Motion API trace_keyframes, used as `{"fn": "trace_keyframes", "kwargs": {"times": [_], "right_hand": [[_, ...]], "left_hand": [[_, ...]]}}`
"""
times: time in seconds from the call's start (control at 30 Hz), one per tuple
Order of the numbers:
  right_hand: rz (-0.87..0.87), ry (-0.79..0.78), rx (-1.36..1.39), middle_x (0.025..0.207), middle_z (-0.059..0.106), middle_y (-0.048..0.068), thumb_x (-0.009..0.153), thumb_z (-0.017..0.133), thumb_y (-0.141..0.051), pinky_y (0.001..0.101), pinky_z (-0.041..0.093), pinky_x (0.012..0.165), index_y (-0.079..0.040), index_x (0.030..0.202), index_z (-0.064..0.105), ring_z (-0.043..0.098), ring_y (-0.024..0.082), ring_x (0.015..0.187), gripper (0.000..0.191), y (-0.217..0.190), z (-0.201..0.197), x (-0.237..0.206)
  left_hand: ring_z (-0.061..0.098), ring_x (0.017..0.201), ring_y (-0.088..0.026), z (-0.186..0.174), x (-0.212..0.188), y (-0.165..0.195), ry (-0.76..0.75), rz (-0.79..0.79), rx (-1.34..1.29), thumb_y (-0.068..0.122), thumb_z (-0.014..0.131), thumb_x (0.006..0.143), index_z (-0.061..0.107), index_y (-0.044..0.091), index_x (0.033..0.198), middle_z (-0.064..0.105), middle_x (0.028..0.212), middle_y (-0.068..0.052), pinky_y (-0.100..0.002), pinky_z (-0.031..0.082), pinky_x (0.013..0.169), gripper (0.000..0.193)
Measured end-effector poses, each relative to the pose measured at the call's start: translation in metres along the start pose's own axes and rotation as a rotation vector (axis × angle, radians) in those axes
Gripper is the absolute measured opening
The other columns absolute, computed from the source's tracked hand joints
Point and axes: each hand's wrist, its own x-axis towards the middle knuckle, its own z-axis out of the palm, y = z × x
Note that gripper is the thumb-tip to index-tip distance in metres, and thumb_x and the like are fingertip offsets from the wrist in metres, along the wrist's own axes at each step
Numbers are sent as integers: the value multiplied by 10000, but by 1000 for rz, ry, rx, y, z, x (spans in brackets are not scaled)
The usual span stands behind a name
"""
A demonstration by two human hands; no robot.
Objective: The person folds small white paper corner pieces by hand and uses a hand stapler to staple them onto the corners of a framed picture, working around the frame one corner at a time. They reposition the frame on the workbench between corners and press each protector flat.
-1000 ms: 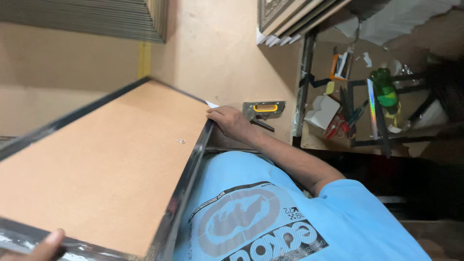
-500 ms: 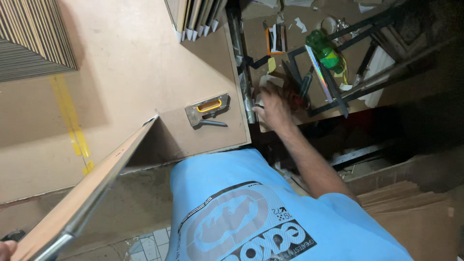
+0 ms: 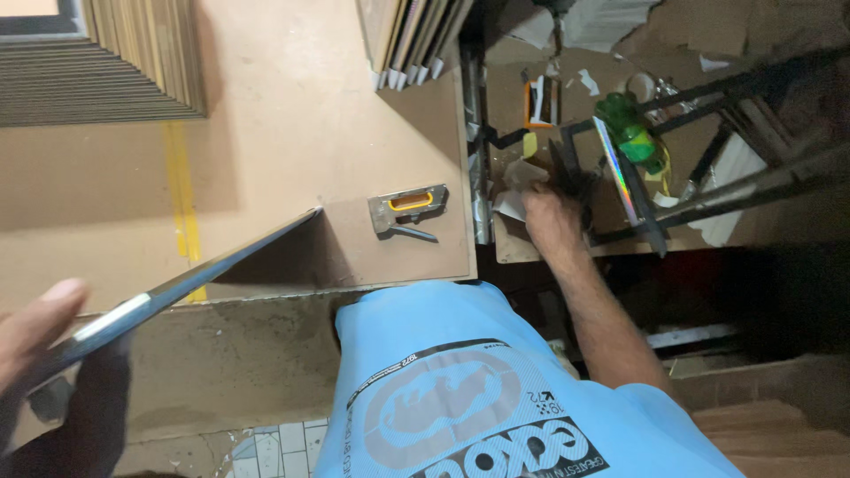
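Workshop, matte tan fibreboard surface (image 3: pixel 292 133) with a strip of yellow tape (image 3: pixel 184 190) running across it. Ribbed stack of framed boards (image 3: pixel 97 75) at top left, edges like corrugation; another stack of thin boards (image 3: pixel 416 40) leans on edge at top centre. Metal staple gun (image 3: pixel 407 211) with orange insert lies flat on the surface near its right edge, well apart from both hands. Left hand (image 3: pixel 40 332) at lower left, fingers clasped round the near end of a long flat frame (image 3: pixel 190 279), seen edge-on, dark glossy rim, tilted with its far corner resting on the surface. Right hand (image 3: pixel 551 221) reaches off the surface onto a cluttered brown shelf (image 3: pixel 531 252); fingers down among paper scraps and dark tools, can't tell if they grip anything. Green plastic bottle (image 3: pixel 630 133) and an iridescent strip (image 3: pixel 615 173) just beside it. Light blue printed shirt (image 3: pixel 460 389) fills the bottom; tiled floor (image 3: pixel 274 443) below.
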Motion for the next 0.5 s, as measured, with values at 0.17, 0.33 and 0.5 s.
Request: {"fn": "trace_keyframes", "kwargs": {"times": [0.17, 0.33, 0.5], "right_hand": [[-259, 507, 386, 989, 703, 143, 980, 717, -78, 417, 572, 757, -20, 1009, 698, 700, 318, 924, 68, -96, -74, 10], [-561, 108, 1765, 1013, 708, 88, 1068, 669, -40, 298, 627, 786, 0, 1128, 616, 729, 139, 857, 90, -183, -119, 10], [-758, 40, 1770, 1072, 720, 112, 964, 758, 65, 326, 648, 868, 13, 1110, 626, 739, 162, 965, 204, -243, -134, 10]], "left_hand": [[642, 918, -236, -18, -6, 11, -20, -70, -7, 40, 872, 872, 745, 75, 1158, 683, 1043, -74, -345, 512, 787, 315], [655, 925, -210, -19, -10, 2, 90, -112, 5, 97, 886, 885, 761, 123, 1136, 687, 1029, -33, -329, 514, 719, 281], [668, 917, -239, -23, -16, -11, 144, -58, -102, 273, 897, 895, 650, 96, 1216, 682, 1036, -58, -364, 534, 729, 442]]}}
